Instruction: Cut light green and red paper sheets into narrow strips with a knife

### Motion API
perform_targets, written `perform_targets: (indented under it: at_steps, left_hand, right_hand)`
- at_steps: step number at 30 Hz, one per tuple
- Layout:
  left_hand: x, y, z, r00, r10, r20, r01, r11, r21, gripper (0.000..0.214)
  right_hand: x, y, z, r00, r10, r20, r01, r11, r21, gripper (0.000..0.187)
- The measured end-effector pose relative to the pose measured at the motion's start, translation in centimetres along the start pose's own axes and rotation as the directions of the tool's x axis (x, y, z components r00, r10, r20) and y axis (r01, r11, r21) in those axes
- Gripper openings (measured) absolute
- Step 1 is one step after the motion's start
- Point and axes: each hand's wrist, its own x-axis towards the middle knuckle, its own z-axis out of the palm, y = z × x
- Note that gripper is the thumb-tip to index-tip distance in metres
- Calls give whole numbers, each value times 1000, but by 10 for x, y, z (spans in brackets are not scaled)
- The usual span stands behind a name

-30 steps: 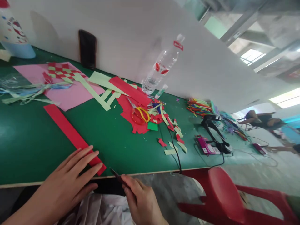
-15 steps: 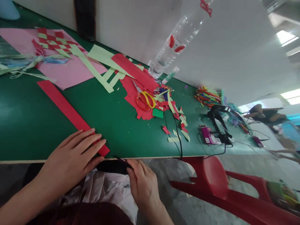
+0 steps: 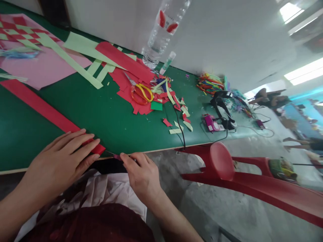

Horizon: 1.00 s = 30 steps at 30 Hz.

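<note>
My left hand [image 3: 67,153] lies flat with its fingers stretched out, pressing a long red paper strip [image 3: 42,107] onto the green table near its front edge. The strip slants from the far left down to that edge. My right hand [image 3: 142,173] is closed around a slim tool that looks like a craft knife [image 3: 117,157]; most of its handle is hidden in my fingers. Its thin tip points left, close to the strip's near end; whether it touches the paper I cannot tell. Yellow-and-orange-handled scissors [image 3: 141,93] rest on red paper pieces beyond.
A pink sheet [image 3: 50,69] with red and pale green woven strips lies at the left. Behind the scissors stand a clear bottle [image 3: 156,40] and a glue stick [image 3: 167,63]. Paper scraps, a cable and a purple box [image 3: 212,123] lie rightward. A red chair [image 3: 222,161] stands below.
The head view has shifted, so the table's things appear further left and higher. My right hand has brought the knife tip up to the table edge beside the strip's end. My left hand still presses the strip.
</note>
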Motion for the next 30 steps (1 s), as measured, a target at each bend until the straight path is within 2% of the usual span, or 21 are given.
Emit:
perform_targets:
  at_steps: [3, 9, 12, 17, 24, 30]
  left_hand:
    - [1, 0, -1, 1000, 11, 5, -11, 1000, 4, 56]
    - [2, 3, -4, 998, -46, 53, 45, 999, 26, 61]
    - [-1, 3, -2, 998, -39, 40, 37, 998, 47, 61]
    - [-8, 0, 4, 1000, 5, -17, -4, 997, 71, 50]
    - [-17, -2, 3, 983, 180, 29, -183, 971, 156, 65]
    - [-22, 1, 5, 996, 73, 54, -79, 990, 119, 78]
  right_hand:
    - [0, 0, 1, 1000, -1, -4, 1, 1000, -2, 33]
    - [4, 0, 6, 1000, -6, 8, 6, 999, -51, 32]
    - [7, 0, 9, 1000, -20, 3, 20, 996, -88, 32]
    - [10, -1, 9, 999, -7, -48, -1, 988, -155, 31]
    - [12, 0, 5, 998, -16, -60, 6, 986, -167, 32]
    - [19, 0, 4, 998, -26, -49, 19, 990, -142, 26]
